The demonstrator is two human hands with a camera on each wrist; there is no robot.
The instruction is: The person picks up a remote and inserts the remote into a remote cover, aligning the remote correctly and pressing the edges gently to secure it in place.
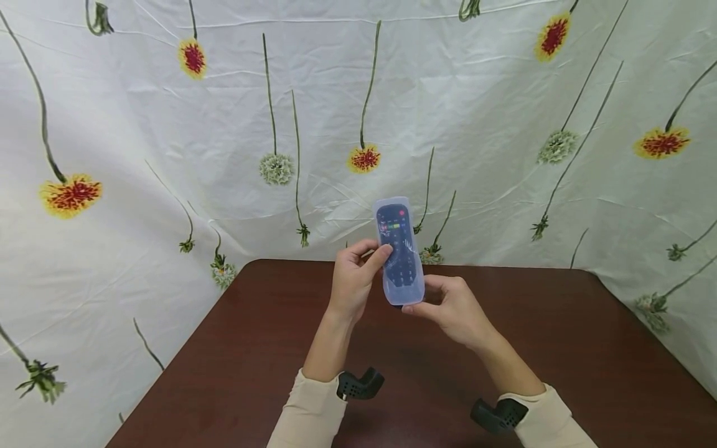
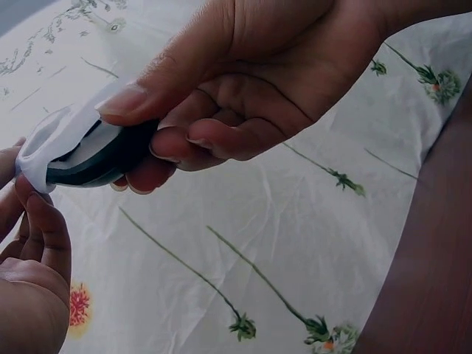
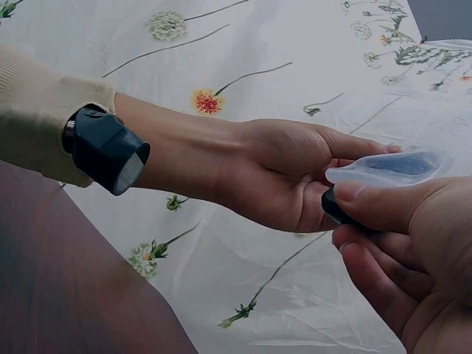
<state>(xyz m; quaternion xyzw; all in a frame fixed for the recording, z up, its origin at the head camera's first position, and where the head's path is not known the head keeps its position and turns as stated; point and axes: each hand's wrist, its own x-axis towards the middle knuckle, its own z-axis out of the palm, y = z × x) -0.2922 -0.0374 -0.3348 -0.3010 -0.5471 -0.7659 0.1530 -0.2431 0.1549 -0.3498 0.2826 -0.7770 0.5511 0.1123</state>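
Remote [image 1: 399,261] is held up over the table [image 1: 269,348], inside the clear cover [image 1: 415,291], dark tip exposed at the near end. Both are clamped between thumb and fingers of the left hand [image 1: 354,274]; the near end is pinched by the right hand [image 1: 448,305]. Step judged: cover being worked at that end; on or off cannot be told. A steady left hold is probably called for while the rim is worked. Counted: one remote, one cover, two hands.

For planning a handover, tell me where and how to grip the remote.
Pinch the remote by its long edges near the upper end, probably from above: it is narrow, and in the head view that end looks free; the left hand and right hand hold lower down.
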